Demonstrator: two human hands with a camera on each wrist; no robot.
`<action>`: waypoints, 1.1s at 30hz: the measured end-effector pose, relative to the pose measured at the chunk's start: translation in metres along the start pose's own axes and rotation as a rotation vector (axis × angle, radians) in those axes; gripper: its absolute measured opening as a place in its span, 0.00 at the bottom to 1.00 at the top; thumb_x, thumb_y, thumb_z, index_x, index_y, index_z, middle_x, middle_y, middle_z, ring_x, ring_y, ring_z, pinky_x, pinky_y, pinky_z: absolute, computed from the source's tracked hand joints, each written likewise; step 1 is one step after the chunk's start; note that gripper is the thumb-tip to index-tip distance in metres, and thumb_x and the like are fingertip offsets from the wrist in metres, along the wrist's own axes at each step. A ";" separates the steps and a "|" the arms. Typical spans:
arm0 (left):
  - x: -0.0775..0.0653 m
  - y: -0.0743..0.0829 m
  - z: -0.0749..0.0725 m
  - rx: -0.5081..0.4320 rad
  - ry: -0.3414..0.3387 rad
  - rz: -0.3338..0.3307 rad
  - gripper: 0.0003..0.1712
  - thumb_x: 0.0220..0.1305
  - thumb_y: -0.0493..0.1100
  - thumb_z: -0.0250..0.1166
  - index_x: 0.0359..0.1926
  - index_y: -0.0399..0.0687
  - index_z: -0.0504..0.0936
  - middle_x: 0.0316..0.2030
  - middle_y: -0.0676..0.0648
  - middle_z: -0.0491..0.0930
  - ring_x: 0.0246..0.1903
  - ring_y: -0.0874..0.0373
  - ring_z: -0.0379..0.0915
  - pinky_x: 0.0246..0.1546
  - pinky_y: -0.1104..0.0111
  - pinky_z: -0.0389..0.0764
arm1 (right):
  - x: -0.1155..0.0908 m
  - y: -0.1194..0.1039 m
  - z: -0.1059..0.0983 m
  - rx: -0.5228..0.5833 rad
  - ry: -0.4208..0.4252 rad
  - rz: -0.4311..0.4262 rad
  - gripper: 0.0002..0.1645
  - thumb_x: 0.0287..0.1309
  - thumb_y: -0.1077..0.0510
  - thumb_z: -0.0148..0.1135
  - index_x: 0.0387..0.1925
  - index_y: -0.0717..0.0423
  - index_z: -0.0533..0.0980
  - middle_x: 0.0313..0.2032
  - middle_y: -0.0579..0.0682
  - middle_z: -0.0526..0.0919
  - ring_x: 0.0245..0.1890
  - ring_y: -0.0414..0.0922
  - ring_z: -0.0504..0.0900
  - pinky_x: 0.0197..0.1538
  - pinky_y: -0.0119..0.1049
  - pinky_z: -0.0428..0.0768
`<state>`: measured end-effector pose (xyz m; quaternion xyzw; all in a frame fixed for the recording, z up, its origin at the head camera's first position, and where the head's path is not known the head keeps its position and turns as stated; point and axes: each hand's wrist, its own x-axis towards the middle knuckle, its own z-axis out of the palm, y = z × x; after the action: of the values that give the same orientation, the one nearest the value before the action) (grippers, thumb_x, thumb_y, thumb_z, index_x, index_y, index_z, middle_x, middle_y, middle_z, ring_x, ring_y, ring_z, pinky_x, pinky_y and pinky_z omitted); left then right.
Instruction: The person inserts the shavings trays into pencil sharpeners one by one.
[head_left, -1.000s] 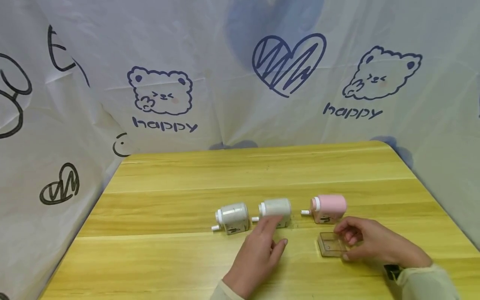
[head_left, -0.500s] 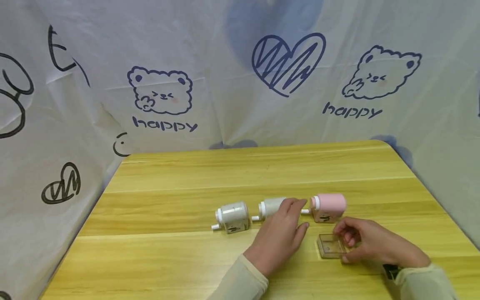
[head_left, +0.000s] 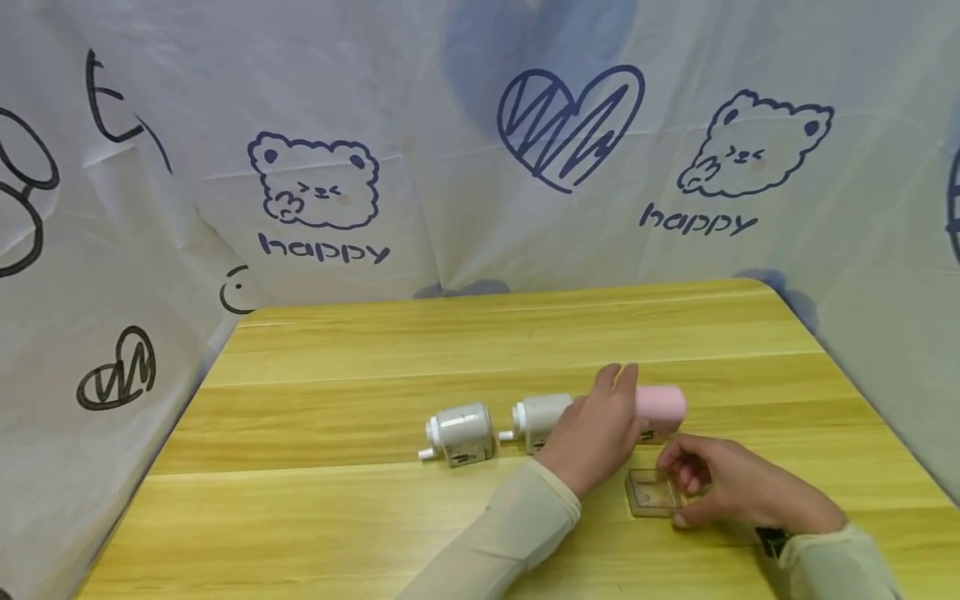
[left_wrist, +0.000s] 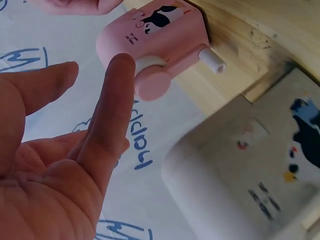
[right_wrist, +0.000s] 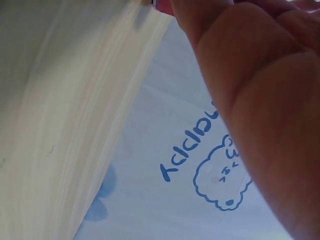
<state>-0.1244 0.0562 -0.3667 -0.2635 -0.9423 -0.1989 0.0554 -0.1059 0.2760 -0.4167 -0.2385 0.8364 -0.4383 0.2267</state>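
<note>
Three hand-crank pencil sharpeners lie in a row on the table in the head view. At the right of the row is the pink pencil sharpener (head_left: pixel 663 406), partly hidden by my left hand (head_left: pixel 596 437). That hand's fingers are extended and spread; in the left wrist view they stand close to the pink sharpener's knob, with nothing gripped. My right hand (head_left: pixel 738 487) pinches the right side of a small clear brownish drawer (head_left: pixel 651 511), thumb at the near corner, fingers at the far one. In the right wrist view my hand (right_wrist: pixel 265 100) hides the drawer.
The left grey pencil sharpener (head_left: pixel 462 433) stands apart from the middle grey pencil sharpener (head_left: pixel 540 415), whose right end is behind my left hand. Their cranks point left. Behind the wooden table (head_left: pixel 360 350) hangs a white cloth (head_left: pixel 450 208) with drawn bears and hearts.
My left hand has moved right, from in front of the middle grey sharpener to the pink one, its fingers spreading. The right hand and the drawer have hardly moved.
</note>
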 end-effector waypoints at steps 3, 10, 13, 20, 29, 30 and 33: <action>0.007 0.003 0.003 0.017 -0.028 -0.012 0.34 0.66 0.51 0.60 0.69 0.48 0.62 0.61 0.46 0.68 0.33 0.56 0.78 0.29 0.73 0.76 | 0.001 0.000 0.001 0.022 -0.004 0.021 0.31 0.43 0.55 0.75 0.47 0.62 0.71 0.35 0.54 0.75 0.32 0.43 0.73 0.34 0.35 0.76; 0.018 0.007 0.014 0.068 -0.040 0.001 0.29 0.63 0.51 0.64 0.62 0.48 0.69 0.49 0.48 0.74 0.28 0.59 0.75 0.23 0.75 0.73 | 0.002 0.001 0.001 0.004 0.007 0.003 0.31 0.42 0.54 0.76 0.46 0.62 0.70 0.34 0.53 0.74 0.31 0.42 0.72 0.33 0.35 0.75; 0.021 0.008 0.020 0.098 -0.060 -0.006 0.25 0.62 0.51 0.65 0.57 0.49 0.72 0.44 0.50 0.74 0.26 0.60 0.74 0.21 0.74 0.72 | 0.002 0.001 0.001 -0.001 0.010 -0.008 0.31 0.43 0.54 0.75 0.46 0.61 0.70 0.34 0.53 0.74 0.31 0.42 0.72 0.33 0.35 0.75; 0.023 0.009 0.030 0.134 -0.055 -0.002 0.20 0.62 0.48 0.65 0.52 0.50 0.73 0.39 0.51 0.74 0.24 0.61 0.72 0.20 0.74 0.70 | 0.000 0.003 0.000 -0.025 0.021 -0.005 0.31 0.43 0.52 0.76 0.45 0.60 0.71 0.33 0.52 0.74 0.31 0.42 0.73 0.33 0.35 0.75; 0.023 0.004 0.037 0.126 -0.041 0.021 0.17 0.62 0.40 0.63 0.52 0.49 0.71 0.39 0.51 0.72 0.23 0.62 0.69 0.19 0.75 0.69 | 0.001 0.004 0.001 0.000 0.024 -0.004 0.31 0.42 0.54 0.76 0.46 0.61 0.70 0.32 0.52 0.73 0.30 0.42 0.72 0.33 0.35 0.75; 0.022 0.004 0.037 0.119 -0.039 0.021 0.17 0.63 0.40 0.63 0.52 0.49 0.71 0.40 0.51 0.72 0.22 0.62 0.69 0.19 0.75 0.68 | 0.001 0.004 0.001 0.001 0.025 -0.002 0.31 0.42 0.54 0.76 0.46 0.61 0.70 0.32 0.52 0.73 0.31 0.42 0.72 0.33 0.35 0.75; 0.021 0.003 0.037 0.095 -0.033 0.024 0.17 0.63 0.40 0.62 0.52 0.49 0.72 0.41 0.50 0.72 0.21 0.62 0.69 0.18 0.76 0.68 | 0.001 0.005 0.001 0.007 0.024 0.001 0.32 0.42 0.54 0.76 0.46 0.62 0.70 0.32 0.53 0.73 0.31 0.42 0.72 0.33 0.35 0.75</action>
<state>-0.1404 0.0836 -0.3954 -0.2749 -0.9483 -0.1488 0.0548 -0.1073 0.2773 -0.4212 -0.2320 0.8377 -0.4437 0.2179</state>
